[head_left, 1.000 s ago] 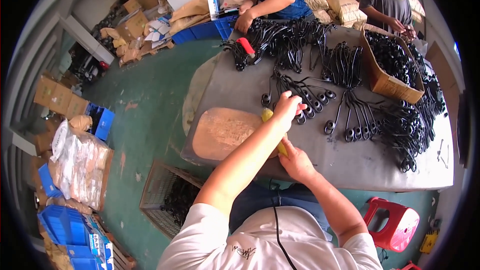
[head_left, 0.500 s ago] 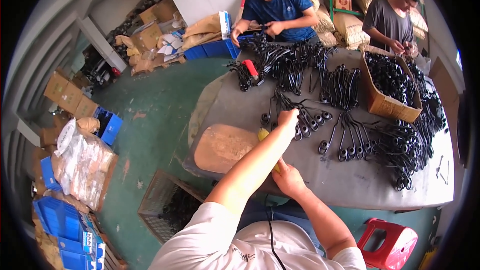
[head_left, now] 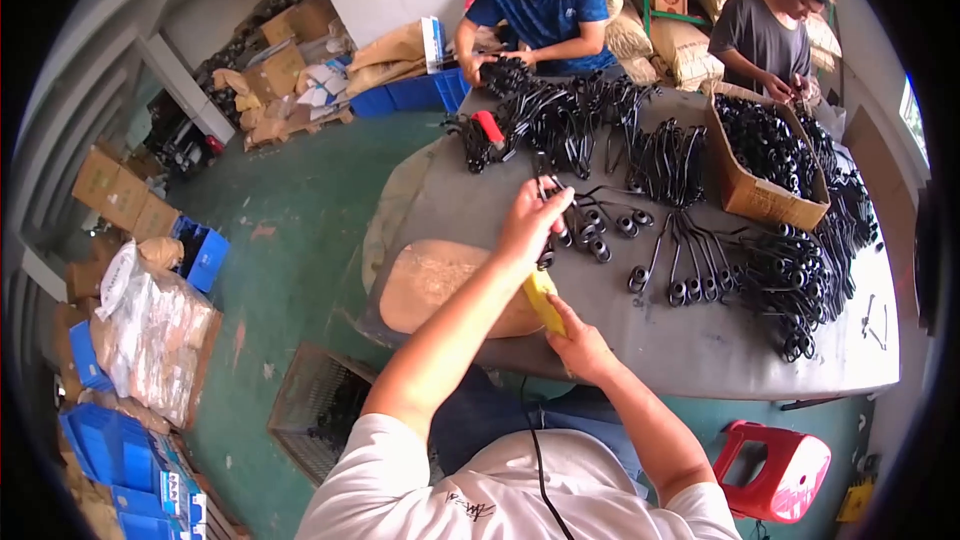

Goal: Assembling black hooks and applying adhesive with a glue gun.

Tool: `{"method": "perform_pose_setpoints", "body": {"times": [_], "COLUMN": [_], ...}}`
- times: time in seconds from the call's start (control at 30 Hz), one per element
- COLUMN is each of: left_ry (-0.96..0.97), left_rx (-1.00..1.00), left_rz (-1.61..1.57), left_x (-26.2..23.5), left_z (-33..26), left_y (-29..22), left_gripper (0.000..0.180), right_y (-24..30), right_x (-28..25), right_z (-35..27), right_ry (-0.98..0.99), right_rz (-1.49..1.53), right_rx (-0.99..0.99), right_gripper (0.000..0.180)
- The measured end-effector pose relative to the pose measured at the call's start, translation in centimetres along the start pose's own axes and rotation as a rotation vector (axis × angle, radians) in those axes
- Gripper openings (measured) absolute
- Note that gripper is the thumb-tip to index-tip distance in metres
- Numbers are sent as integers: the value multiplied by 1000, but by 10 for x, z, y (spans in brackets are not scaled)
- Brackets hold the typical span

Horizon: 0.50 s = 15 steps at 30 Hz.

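Head view is showing the person's left hand reaching out over the grey table, its fingers pinching a black looped metal piece at the near end of a row of similar black pieces. Just below it, the right hand is closing around a yellow-handled tool — the tool is lying tilted, its upper end touching or nearly touching the pinched piece; which, I cannot tell. A worn brown board is lying on the table's near left corner, beside both hands. More black pieces are piling up across the table's far side, and a cardboard box full of them is standing to the right. Two other people — one in a blue shirt, one in a grey shirt — are working at the far edge. A red stool is standing on the green floor.
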<state>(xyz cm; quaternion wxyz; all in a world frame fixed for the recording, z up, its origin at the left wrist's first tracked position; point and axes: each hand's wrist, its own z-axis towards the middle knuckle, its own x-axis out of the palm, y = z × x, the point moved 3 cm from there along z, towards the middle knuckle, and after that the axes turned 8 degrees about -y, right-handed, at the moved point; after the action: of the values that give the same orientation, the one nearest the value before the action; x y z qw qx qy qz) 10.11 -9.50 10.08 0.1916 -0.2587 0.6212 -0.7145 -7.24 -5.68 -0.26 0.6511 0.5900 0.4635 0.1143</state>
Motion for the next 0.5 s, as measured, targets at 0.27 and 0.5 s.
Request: {"method": "perform_pose_setpoints", "body": {"times": [0.27,0.5], "left_ry": [175,102], "left_rx": [-175,-162], "left_rz": [62,215], "left_x": [-83,-101], "left_z": [-66,-65], "left_y": [-13,23], "left_gripper": [27,27], "right_y": [-7,75], "right_x": [-11,-37], "right_z": [-46,-47], "right_ry": [-38,-354], "right_rz": [650,273], "right_rx": [267,-189], "right_gripper": [69,67]}}
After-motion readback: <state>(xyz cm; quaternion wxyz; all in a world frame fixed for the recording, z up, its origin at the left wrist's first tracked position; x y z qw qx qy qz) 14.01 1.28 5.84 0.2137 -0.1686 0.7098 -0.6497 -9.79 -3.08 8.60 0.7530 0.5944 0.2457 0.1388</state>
